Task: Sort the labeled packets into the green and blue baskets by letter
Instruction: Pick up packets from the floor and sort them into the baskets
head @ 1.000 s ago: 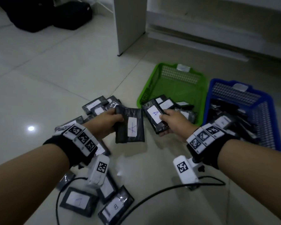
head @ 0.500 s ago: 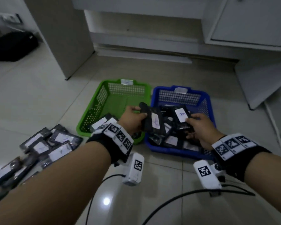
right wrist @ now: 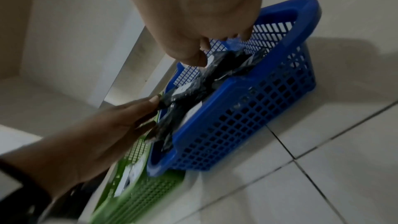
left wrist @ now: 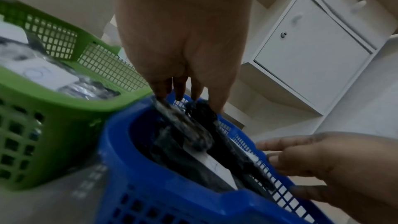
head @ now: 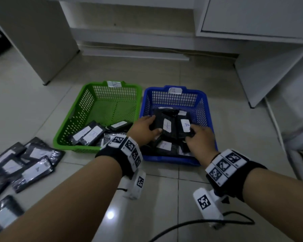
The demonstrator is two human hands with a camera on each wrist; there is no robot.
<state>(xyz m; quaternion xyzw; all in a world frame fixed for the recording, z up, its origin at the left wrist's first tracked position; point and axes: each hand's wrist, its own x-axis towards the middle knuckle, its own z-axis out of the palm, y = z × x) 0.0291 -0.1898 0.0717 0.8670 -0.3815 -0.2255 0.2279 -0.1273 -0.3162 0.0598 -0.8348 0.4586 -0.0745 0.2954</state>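
Note:
The green basket [head: 73,119] and the blue basket [head: 173,98] stand side by side on the tiled floor, each with a paper tag on its far rim. Both hands are low inside the blue basket. My left hand [head: 154,124] holds a dark packet [head: 166,125] between thumb and fingers; the mark on its white label is unclear. My right hand [head: 193,135] grips a dark packet [head: 185,125] labeled A. In the left wrist view the left fingers [left wrist: 178,91] point down onto the packet [left wrist: 183,125]. The right wrist view shows the right hand [right wrist: 215,52] pinching its packet [right wrist: 228,64].
Several labeled packets [head: 93,135] lie in the green basket, more in the blue one [head: 164,145]. A loose pile of packets [head: 28,163] lies on the floor at the left. White cabinets [head: 252,14] stand behind the baskets. A black cable [head: 191,224] runs across the near floor.
Both hands carried their packets from beside the floor pile rightward to the blue basket and lowered them into it. The view swung right with them.

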